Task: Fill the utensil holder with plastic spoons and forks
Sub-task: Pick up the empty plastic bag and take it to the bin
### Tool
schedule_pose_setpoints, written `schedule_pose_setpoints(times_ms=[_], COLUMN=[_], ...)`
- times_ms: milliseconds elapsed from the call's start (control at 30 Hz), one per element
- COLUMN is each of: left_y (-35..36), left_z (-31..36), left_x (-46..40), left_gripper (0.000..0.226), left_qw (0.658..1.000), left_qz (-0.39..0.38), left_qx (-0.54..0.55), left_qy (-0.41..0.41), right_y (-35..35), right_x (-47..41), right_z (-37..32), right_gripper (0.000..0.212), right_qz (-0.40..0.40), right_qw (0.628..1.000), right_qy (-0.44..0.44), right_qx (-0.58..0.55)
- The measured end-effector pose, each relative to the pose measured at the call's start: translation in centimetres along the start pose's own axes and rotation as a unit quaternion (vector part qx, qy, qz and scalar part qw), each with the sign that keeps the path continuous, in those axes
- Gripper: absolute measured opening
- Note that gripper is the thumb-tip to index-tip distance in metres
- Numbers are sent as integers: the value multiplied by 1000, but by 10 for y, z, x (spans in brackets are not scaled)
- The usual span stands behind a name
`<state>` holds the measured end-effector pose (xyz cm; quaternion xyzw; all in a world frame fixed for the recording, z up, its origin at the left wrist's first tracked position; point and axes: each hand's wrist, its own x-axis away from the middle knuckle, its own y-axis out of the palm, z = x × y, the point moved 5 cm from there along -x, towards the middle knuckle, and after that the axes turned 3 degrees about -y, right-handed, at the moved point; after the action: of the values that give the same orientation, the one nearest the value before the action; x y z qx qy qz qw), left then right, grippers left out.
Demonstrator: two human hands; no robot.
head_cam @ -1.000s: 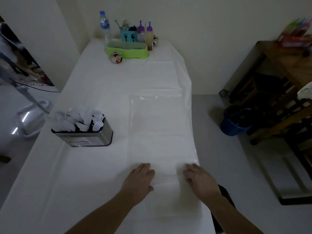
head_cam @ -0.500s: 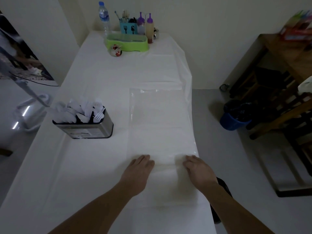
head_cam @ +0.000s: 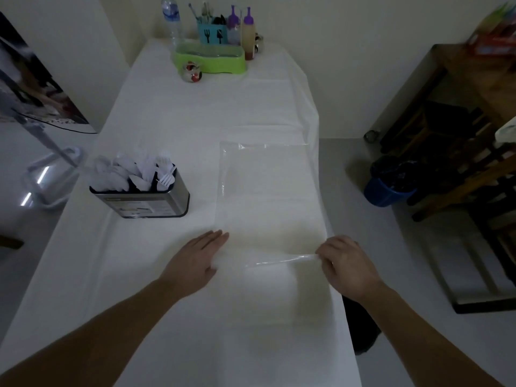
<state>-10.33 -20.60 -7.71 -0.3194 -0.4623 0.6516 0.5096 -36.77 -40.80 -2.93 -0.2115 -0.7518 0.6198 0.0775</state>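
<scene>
A metal utensil holder [head_cam: 148, 202] stands on the left of the white table, packed with white plastic spoons and forks [head_cam: 139, 173]. To its right lies a flat, clear plastic bag [head_cam: 265, 191]. My left hand [head_cam: 195, 261] rests palm down on the table at the bag's near left corner, fingers together and extended. My right hand [head_cam: 346, 263] pinches the bag's near edge at the right and lifts it a little off the table.
At the table's far end stand a green tray [head_cam: 209, 58], a water bottle [head_cam: 170, 20], a teal cutlery caddy [head_cam: 212, 30] and sauce bottles [head_cam: 247, 34]. A blue bin [head_cam: 391, 182] and wooden furniture [head_cam: 474, 107] are on the floor to the right.
Both hands have moved apart along the bag's near edge. The right hand has gone from lying flat to pinching and lifting that edge. The view has shifted slightly forward.
</scene>
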Motion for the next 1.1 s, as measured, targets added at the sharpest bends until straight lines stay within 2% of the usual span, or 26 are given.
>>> schedule_pose_setpoints(times_ms=[100, 167, 233, 300, 367, 433, 533, 567, 667, 800, 900, 1000, 1100], left_y=[-7, -8, -8, -7, -8, -9, -9, -11, -14, -22, -25, -26, -22], left_z=[0, 0, 1, 6, 6, 8, 5, 4, 5, 2, 0, -6, -15], left_x=[-12, -19, -23, -26, -26, -26, -26, -27, -32, -43, -52, -60, -64], left_gripper=[94, 92, 74, 46, 27, 22, 30, 24, 18, 18, 13, 11, 20], left_qw=[999, 997, 988, 974, 951, 939, 912, 901, 877, 863, 854, 839, 830], left_qz=[6, -9, -25, -1, 25, 14, -22, -20, 3, 16, 29, 43, 21], left_qx=[37, 82, 147, 226, 292, 304, 354, 376, 423, 445, 456, 467, 470], left_qy=[1, 14, 32, 17, -98, -158, -205, -215, -229, -238, -250, -276, -298], right_y=[-19, -27, -34, -45, -55, -62, -52, -44, -16, 18, 28, 39, 44], right_x=[-6, -11, -14, -20, -24, -24, -17, -17, -26, -39, -49, -55, -57], right_z=[-1, -3, -3, -1, 6, 19, 35, 36, 35, 50, 58, 65, 70], right_gripper=[24, 23, 23, 24, 35, 61, 84, 82, 63, 38, 15, 13, 19], right_qz=[0, 0, 15, 50, 90, 115, 123, 105, 24, 44, 33, 43, 86], right_qw=[999, 999, 998, 996, 992, 979, 911, 898, 898, 859, 872, 846, 815], right_qy=[-31, -46, -54, -45, -2, 94, 237, 246, 224, 311, 340, 357, 385], right_qx=[-11, -23, -41, -62, -85, -140, -313, -350, -377, -404, -351, -394, -425])
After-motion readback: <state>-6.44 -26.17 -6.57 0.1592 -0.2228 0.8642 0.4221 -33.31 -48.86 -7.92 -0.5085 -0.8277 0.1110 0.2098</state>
